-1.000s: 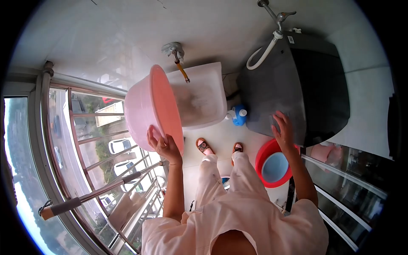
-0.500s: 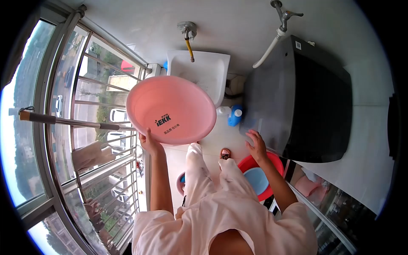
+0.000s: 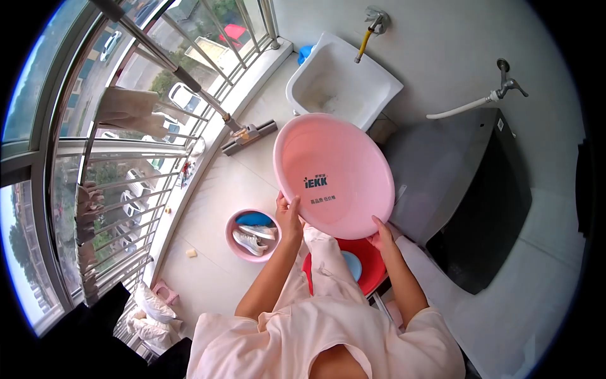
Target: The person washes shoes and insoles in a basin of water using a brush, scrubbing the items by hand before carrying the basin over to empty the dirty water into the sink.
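Note:
A large pink basin (image 3: 341, 164) with printed lettering is held up tilted in front of me, its inside facing me. My left hand (image 3: 289, 218) grips its lower left rim, thumb over the edge. At the lower right rim, my right hand (image 3: 381, 235) is closed on the basin too. Below it, partly hidden by my legs, is a red basin (image 3: 372, 265) with a light blue basin (image 3: 352, 265) inside. To the left on the floor, a small pink basin (image 3: 230, 243) holds a pair of light shoes (image 3: 255, 237) and a blue item (image 3: 254, 218).
A white sink (image 3: 347, 82) stands by the wall under a yellow-hosed tap (image 3: 364, 45). On the right is a dark grey appliance (image 3: 435, 170) beneath another tap (image 3: 508, 85). A mop (image 3: 249, 137) leans across the railed window. Bundled fabric (image 3: 151, 312) lies lower left.
My right hand has come over to the large pink basin and taken its rim. The view has turned leftward, showing the shoes and mop head. My left hand keeps its grip.

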{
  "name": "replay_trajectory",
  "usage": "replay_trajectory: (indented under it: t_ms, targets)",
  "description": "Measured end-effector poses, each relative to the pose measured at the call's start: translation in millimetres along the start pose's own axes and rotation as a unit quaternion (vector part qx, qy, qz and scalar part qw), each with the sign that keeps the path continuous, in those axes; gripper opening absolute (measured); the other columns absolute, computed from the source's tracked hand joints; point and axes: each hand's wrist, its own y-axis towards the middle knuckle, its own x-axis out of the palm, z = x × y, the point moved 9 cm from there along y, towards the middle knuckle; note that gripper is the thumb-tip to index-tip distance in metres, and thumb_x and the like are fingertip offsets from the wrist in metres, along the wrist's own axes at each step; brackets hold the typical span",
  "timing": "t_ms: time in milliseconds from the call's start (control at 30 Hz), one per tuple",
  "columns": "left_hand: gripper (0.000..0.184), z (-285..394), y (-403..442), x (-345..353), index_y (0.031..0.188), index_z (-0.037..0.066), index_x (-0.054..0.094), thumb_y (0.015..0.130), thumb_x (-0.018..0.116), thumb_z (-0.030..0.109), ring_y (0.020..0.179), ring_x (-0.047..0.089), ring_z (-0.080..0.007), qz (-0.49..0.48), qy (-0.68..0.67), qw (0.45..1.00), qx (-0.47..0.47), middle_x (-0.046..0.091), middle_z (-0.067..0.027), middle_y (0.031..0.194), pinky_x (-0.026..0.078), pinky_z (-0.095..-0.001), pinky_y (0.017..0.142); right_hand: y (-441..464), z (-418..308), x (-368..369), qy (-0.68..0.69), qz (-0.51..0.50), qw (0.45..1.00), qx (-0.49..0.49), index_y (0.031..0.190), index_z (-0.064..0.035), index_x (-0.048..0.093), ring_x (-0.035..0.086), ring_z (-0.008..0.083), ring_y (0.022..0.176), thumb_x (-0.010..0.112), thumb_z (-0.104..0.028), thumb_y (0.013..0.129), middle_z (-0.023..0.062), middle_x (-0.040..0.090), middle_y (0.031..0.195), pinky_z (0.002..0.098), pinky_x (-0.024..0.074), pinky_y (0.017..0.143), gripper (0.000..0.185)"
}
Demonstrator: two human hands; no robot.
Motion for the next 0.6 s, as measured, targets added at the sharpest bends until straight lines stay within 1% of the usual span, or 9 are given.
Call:
replay_trajectory:
  t_ms: [67, 100, 200, 233, 267, 333, 400, 467, 600]
  targets:
    - [0.014, -13.0, -3.6, -28.5, 0.087, 0.003, 0.063, 0.081, 0.065, 0.015, 0.129, 0.032, -0.0237, -0.024, 0.099, 0.994, 0.035, 0.031, -0.0149, 0.14, 0.03, -0.0364, 0.103, 10.7, 24.2, -20.6, 0.019, 0.064, 0.998, 0.02, 0.111, -0.0141, 0.053, 0.06, 0.0162, 0.087, 0.068, -0.02, 0.077, 0.0033, 0.061, 0.101, 0.0305, 0.051, 0.061, 0.038]
    - [0.017, -20.2, -3.5, -44.7, 0.092, 0.002, 0.063, 0.082, 0.064, 0.015, 0.128, 0.034, -0.022, -0.042, 0.121, 0.991, 0.034, 0.033, -0.0137, 0.14, 0.031, -0.0342, 0.101, 12.3, 31.8, -21.2, 0.034, 0.06, 0.997, 0.028, 0.104, -0.0147, 0.055, 0.06, 0.013, 0.079, 0.068, -0.013, 0.073, 0.0009, 0.062, 0.094, 0.025, 0.0477, 0.055, 0.034]
    - [0.023, -34.4, -7.6, -115.1, 0.1, 0.001, 0.06, 0.083, 0.064, 0.016, 0.122, 0.042, -0.02, -0.055, 0.161, 0.985, -0.012, 0.037, -0.0123, 0.138, 0.036, -0.0313, 0.097, 25.6, 54.6, -32.3, -0.037, 0.063, 0.997, 0.033, 0.098, -0.0156, 0.055, 0.057, 0.0111, 0.069, 0.069, -0.014, 0.073, -0.001, 0.061, 0.086, 0.0219, 0.0419, 0.047, 0.028]
    - [0.024, -38.6, -9.6, -144.8, 0.103, 0.002, 0.059, 0.084, 0.064, 0.016, 0.119, 0.044, -0.0198, -0.055, 0.169, 0.984, -0.033, 0.038, -0.0123, 0.138, 0.038, -0.031, 0.095, 25.7, 63.3, -30.6, -0.054, 0.076, 0.995, 0.038, 0.095, -0.0164, 0.054, 0.055, 0.0104, 0.064, 0.069, -0.015, 0.073, -0.0017, 0.06, 0.082, 0.0214, 0.0373, 0.044, 0.027]
    - [0.029, -33.5, -10.2, -187.7, 0.107, 0.002, 0.058, 0.083, 0.065, 0.017, 0.103, 0.053, -0.0164, -0.019, 0.286, 0.957, 0.053, 0.046, -0.0113, 0.131, 0.045, -0.0275, 0.084, 24.9, 72.8, -32.6, -0.059, 0.091, 0.994, 0.035, 0.094, -0.0164, 0.055, 0.054, 0.0108, 0.062, 0.07, -0.015, 0.072, -0.0016, 0.06, 0.081, 0.0217, 0.0367, 0.043, 0.027]
    - [0.029, -49.7, -14.4, -300.2, 0.106, 0.002, 0.059, 0.082, 0.065, 0.016, 0.093, 0.054, -0.0138, 0.048, 0.321, 0.944, 0.057, 0.055, -0.0095, 0.118, 0.047, -0.0265, 0.077, 25.0, 92.8, -31.8, -0.067, 0.116, 0.991, 0.03, 0.093, -0.0164, 0.055, 0.052, 0.0116, 0.058, 0.071, -0.016, 0.072, -0.0013, 0.06, 0.079, 0.0222, 0.0355, 0.041, 0.026]
    - [0.029, -41.7, -44.8, -404.1, 0.104, 0.002, 0.06, 0.08, 0.067, 0.016, 0.093, 0.054, -0.0145, 0.143, 0.389, 0.91, -0.024, 0.059, -0.0076, 0.104, 0.046, -0.0284, 0.081, 26.0, 114.9, -34.9, -0.066, 0.128, 0.989, 0.026, 0.091, -0.0166, 0.055, 0.05, 0.0118, 0.054, 0.071, -0.016, 0.072, -0.001, 0.059, 0.076, 0.0215, 0.0354, 0.041, 0.025]
    - [0.027, -38.9, -84.2, -505.7, 0.102, 0.002, 0.061, 0.079, 0.067, 0.015, 0.091, 0.055, -0.0156, 0.237, 0.376, 0.893, -0.074, 0.061, -0.0064, 0.098, 0.045, -0.0293, 0.081, 29.2, 137.6, -38.9, -0.053, 0.134, 0.989, 0.027, 0.091, -0.0166, 0.055, 0.049, 0.0111, 0.053, 0.071, -0.016, 0.072, -0.0015, 0.059, 0.075, 0.0215, 0.0358, 0.041, 0.025]
    - [0.028, -37.9, -169.2, -670.5, 0.098, 0.002, 0.06, 0.076, 0.069, 0.015, 0.09, 0.057, -0.0194, 0.345, 0.442, 0.817, -0.135, 0.062, -0.0083, 0.097, 0.046, -0.0309, 0.081, 49.2, 179.1, -54.4, -0.028, 0.118, 0.992, 0.029, 0.103, -0.0144, 0.053, 0.061, 0.0179, 0.069, 0.069, -0.016, 0.073, 0.0027, 0.063, 0.088, 0.0212, 0.037, 0.044, 0.034]
